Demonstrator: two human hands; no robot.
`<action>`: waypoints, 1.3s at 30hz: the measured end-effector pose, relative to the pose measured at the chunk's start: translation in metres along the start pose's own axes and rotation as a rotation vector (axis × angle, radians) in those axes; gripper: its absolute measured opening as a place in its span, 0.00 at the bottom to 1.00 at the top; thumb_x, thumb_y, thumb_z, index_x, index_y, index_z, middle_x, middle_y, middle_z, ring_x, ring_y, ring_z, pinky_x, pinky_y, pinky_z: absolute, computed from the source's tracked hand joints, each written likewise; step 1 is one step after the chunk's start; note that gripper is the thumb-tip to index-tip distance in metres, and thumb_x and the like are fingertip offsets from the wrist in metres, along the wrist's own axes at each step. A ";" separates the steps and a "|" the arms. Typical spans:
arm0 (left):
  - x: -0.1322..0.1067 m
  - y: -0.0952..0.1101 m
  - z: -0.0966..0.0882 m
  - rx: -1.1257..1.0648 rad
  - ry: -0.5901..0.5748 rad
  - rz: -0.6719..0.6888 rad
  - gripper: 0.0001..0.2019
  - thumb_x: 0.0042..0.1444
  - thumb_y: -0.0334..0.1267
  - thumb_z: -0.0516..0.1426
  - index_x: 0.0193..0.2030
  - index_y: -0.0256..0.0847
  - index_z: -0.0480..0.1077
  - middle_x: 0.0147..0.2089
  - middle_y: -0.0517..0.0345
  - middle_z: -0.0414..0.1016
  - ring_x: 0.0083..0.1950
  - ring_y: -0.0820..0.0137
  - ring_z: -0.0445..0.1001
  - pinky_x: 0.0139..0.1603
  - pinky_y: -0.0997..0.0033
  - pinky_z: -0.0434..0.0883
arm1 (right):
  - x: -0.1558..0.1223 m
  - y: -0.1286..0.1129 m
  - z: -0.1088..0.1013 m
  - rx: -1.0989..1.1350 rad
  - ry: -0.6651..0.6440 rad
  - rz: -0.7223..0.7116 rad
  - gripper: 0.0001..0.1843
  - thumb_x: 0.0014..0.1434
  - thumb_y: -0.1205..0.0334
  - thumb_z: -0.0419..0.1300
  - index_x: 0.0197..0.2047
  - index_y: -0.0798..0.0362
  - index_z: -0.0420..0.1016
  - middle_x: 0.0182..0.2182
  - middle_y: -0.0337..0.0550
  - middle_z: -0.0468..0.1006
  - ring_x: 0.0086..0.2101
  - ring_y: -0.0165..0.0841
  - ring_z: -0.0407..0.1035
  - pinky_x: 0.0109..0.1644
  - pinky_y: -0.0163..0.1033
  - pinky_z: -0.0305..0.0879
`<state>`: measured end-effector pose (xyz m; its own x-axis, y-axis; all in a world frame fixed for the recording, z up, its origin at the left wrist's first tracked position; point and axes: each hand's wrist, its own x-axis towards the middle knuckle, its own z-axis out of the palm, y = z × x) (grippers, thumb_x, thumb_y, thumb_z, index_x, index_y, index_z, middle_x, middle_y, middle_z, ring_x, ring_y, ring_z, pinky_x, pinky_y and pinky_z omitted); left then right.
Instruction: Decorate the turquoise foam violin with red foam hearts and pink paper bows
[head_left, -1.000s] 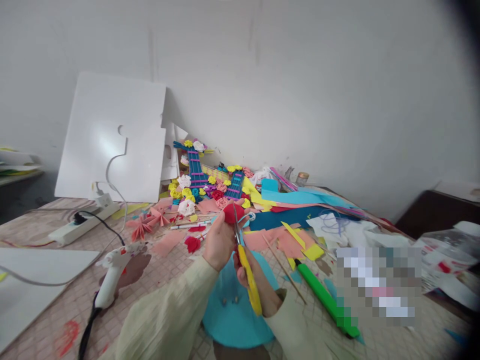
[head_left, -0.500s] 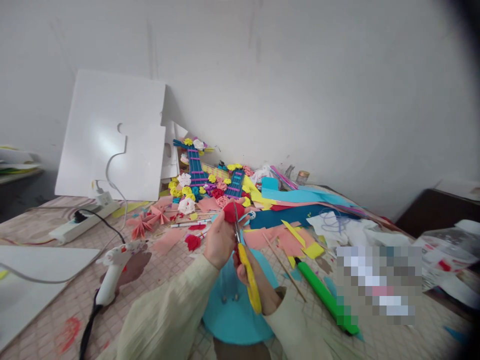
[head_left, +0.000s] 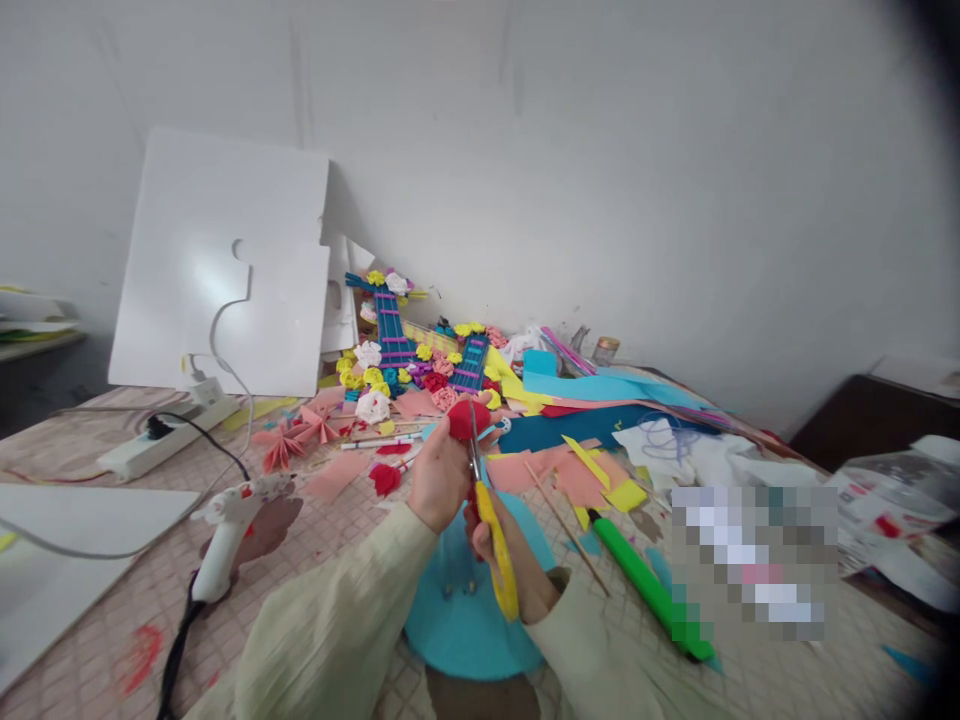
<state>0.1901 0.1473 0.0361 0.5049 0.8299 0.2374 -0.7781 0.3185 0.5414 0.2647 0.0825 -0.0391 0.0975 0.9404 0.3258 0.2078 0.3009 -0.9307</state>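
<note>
A piece of red paper (head_left: 460, 421) is pinched in the fingers of my left hand (head_left: 438, 478). In my right hand (head_left: 501, 540) is a pair of scissors (head_left: 496, 552) with yellow handles, its blades pointing away from me and lying against the red paper. How far the blades are apart is hard to make out. Below both hands lies a rounded sheet of light blue paper (head_left: 480, 630). Just left of my left hand, a red paper flower (head_left: 385, 479) rests on the table.
A white glue gun (head_left: 229, 535) and a power strip (head_left: 169, 435) with cords lie at left. A green marker-like stick (head_left: 649, 585) and a thin wooden stick (head_left: 566, 525) lie at right. Behind are paper flowers (head_left: 373, 407), coloured scraps and a leaning white board (head_left: 217, 260).
The hands, red paper and scissors stay almost in the same place. The whole view has shifted very slightly.
</note>
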 end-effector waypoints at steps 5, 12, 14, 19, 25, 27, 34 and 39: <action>0.001 0.001 0.003 0.016 0.051 0.032 0.17 0.56 0.42 0.46 0.47 0.37 0.67 0.49 0.50 0.72 0.52 0.61 0.68 0.51 0.60 0.64 | 0.002 -0.010 0.003 0.181 -0.064 0.084 0.29 0.44 0.36 0.54 0.39 0.52 0.62 0.25 0.36 0.59 0.22 0.26 0.54 0.20 0.34 0.52; 0.003 0.001 0.004 0.064 0.079 0.056 0.16 0.55 0.42 0.46 0.41 0.36 0.69 0.49 0.48 0.72 0.51 0.59 0.68 0.50 0.58 0.65 | 0.001 -0.012 0.002 0.158 -0.075 0.083 0.23 0.47 0.40 0.54 0.36 0.51 0.59 0.26 0.36 0.57 0.23 0.26 0.52 0.21 0.32 0.50; 0.003 0.001 0.002 0.075 0.095 0.046 0.15 0.55 0.41 0.47 0.41 0.37 0.69 0.49 0.49 0.72 0.52 0.60 0.68 0.50 0.60 0.65 | 0.002 -0.013 0.002 0.161 -0.071 0.100 0.24 0.47 0.40 0.55 0.35 0.51 0.59 0.26 0.36 0.57 0.23 0.26 0.52 0.21 0.32 0.50; 0.005 -0.001 -0.004 0.074 0.083 0.019 0.14 0.55 0.41 0.47 0.40 0.38 0.69 0.49 0.50 0.72 0.53 0.61 0.67 0.50 0.61 0.66 | 0.003 -0.011 0.003 0.196 -0.069 0.104 0.25 0.44 0.38 0.56 0.35 0.50 0.58 0.24 0.34 0.57 0.23 0.26 0.53 0.21 0.31 0.49; 0.005 0.000 -0.003 0.059 0.093 0.032 0.15 0.56 0.40 0.46 0.43 0.37 0.68 0.50 0.50 0.72 0.50 0.62 0.69 0.49 0.61 0.67 | 0.003 -0.007 0.003 0.200 -0.072 0.108 0.25 0.44 0.38 0.56 0.35 0.51 0.58 0.24 0.34 0.57 0.22 0.26 0.53 0.19 0.31 0.48; 0.005 0.000 -0.002 0.056 0.096 0.033 0.15 0.56 0.40 0.46 0.44 0.37 0.68 0.50 0.50 0.72 0.49 0.62 0.70 0.49 0.61 0.67 | 0.004 -0.007 0.003 0.201 -0.072 0.118 0.26 0.44 0.38 0.56 0.35 0.51 0.58 0.24 0.34 0.57 0.20 0.24 0.51 0.18 0.31 0.47; 0.005 0.001 -0.003 0.065 0.115 0.018 0.15 0.54 0.40 0.47 0.43 0.38 0.68 0.49 0.50 0.73 0.51 0.61 0.69 0.49 0.60 0.67 | 0.005 -0.011 0.004 0.272 -0.072 0.153 0.30 0.39 0.36 0.58 0.33 0.52 0.57 0.22 0.31 0.55 0.17 0.20 0.48 0.16 0.30 0.44; 0.006 -0.001 -0.004 0.074 0.115 0.033 0.14 0.54 0.41 0.47 0.39 0.37 0.69 0.47 0.49 0.73 0.53 0.60 0.68 0.50 0.60 0.66 | 0.005 -0.017 0.005 0.301 -0.068 0.181 0.29 0.38 0.36 0.59 0.32 0.51 0.57 0.21 0.30 0.55 0.15 0.20 0.48 0.16 0.30 0.43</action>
<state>0.1920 0.1540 0.0339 0.4296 0.8880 0.1642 -0.7617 0.2587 0.5940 0.2569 0.0832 -0.0222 0.0390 0.9881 0.1485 -0.1040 0.1519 -0.9829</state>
